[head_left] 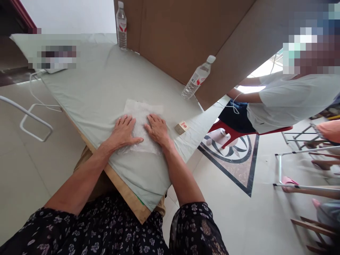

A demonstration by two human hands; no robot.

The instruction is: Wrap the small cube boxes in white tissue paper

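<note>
A thin, translucent white sheet, which looks like plastic wrap (143,109), lies flat on the cloth-covered table (92,81) near its corner. My left hand (124,132) rests palm down on the sheet's left side, fingers stretched forward and thumb out to the right. On the right side my right hand (157,130) lies flat too, fingers spread a little. Neither hand grasps anything. A small tan box (182,127) with a red mark sits just right of my right hand, apart from it.
Two water bottles, one upright (122,26) and another (198,78) farther right, stand against a brown cardboard panel (180,35). A person in a white shirt (297,101) sits beyond the panel on a red chair (228,136). A white cable (33,88) hangs off the left edge.
</note>
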